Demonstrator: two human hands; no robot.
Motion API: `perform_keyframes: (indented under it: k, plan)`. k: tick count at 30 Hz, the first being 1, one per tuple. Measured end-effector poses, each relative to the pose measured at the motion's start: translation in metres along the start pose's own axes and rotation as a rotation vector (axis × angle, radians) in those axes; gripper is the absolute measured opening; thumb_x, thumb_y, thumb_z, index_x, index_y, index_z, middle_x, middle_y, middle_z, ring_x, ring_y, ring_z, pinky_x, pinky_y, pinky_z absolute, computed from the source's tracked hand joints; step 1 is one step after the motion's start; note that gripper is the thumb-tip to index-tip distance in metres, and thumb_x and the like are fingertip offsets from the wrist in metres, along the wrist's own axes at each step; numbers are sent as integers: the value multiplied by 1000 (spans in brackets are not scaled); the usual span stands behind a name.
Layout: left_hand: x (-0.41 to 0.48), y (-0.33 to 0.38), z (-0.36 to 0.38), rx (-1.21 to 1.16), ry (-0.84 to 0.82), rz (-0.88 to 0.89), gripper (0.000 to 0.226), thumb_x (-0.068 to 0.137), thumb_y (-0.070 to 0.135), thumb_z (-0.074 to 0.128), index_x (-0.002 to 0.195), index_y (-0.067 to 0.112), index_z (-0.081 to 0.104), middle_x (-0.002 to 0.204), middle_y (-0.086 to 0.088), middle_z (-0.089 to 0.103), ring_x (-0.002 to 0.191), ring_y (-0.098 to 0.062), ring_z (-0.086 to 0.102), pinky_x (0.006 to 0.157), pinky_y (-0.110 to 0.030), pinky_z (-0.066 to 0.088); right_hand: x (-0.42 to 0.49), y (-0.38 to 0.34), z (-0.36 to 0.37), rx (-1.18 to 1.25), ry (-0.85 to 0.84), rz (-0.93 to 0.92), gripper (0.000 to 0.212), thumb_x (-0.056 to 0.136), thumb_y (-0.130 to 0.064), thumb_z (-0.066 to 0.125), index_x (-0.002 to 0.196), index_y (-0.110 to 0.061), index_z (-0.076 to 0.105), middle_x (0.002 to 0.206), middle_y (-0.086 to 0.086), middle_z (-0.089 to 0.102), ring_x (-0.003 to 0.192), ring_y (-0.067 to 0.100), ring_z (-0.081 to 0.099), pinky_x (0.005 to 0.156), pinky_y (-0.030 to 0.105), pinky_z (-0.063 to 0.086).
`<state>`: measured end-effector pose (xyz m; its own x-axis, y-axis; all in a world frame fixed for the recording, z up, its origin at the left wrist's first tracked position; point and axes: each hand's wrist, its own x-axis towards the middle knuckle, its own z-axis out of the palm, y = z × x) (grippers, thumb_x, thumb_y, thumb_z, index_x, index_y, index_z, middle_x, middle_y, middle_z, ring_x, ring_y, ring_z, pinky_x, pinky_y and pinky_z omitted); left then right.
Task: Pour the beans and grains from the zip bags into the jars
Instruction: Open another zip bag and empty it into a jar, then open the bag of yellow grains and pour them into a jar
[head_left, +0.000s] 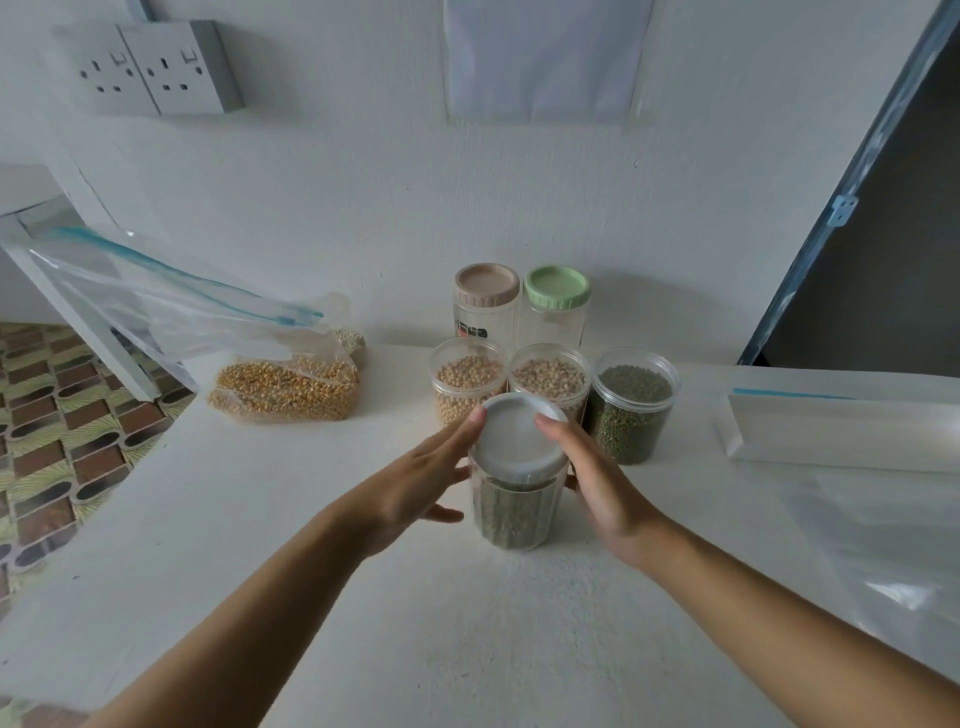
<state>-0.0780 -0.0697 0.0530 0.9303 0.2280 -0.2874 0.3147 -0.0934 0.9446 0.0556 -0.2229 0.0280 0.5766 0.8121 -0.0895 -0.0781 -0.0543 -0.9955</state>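
Jar (514, 514) of green grains at mid-worktop (467, 623), white lid (514, 436) on top, left hand (415, 488) fingers straight against lid rim, right hand (602, 488) curled around opposite side, gripping lid.

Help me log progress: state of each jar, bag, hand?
White-lidded jar: lidded, filled.
Left hand: touches that jar.
Right hand: grips that jar.
Yellow-bean jar: open, filled.
Pale-bean jar: open, filled.
Green-bean jar: open, filled.
Beige-lidded jar: closed, empty.
Green-lidded jar: closed, empty.
Corn bag: full.

Clear plastic jar (514, 512), matt white lid (514, 436), seemingly rough tabletop (467, 623).
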Motion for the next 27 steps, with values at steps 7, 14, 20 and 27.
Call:
perform_keyframes:
  k: [7, 14, 20, 27]
  plan:
    - [9, 32, 32, 21, 135, 65, 40, 102, 58, 31, 140, 53, 45, 150, 4, 48, 137, -24, 47, 92, -50, 59, -1, -6, -11, 26, 217, -119, 40, 102, -36, 40, 119, -13, 68, 115, 6, 74, 113, 18, 67, 94, 30, 52]
    - [33, 109, 56, 7, 144, 232, 27, 104, 53, 40, 115, 50, 65, 121, 5, 69, 107, -22, 67, 78, -43, 64, -5, -75, -61, 92, 328, -324, 41, 92, -39, 42, 101, -9, 68, 97, 14, 71, 89, 15, 65, 76, 28, 51]
    - [73, 172, 67, 63, 155, 309, 36, 105, 48, 39, 133, 33, 56, 132, 0, 62, 115, -27, 63, 75, -40, 64, 16, -125, -112, 49, 387, -447, 35, 89, -41, 46, 91, -8, 60, 88, 7, 59, 86, 16, 55, 78, 35, 44]
    - [137, 193, 65, 99, 250, 336, 41, 108, 48, 38, 140, 30, 56, 135, -7, 59, 122, -32, 60, 88, -54, 60, 71, -138, -154, -82, 388, -489, 26, 92, -40, 45, 90, -24, 64, 84, -5, 63, 84, 14, 56, 73, 32, 44]
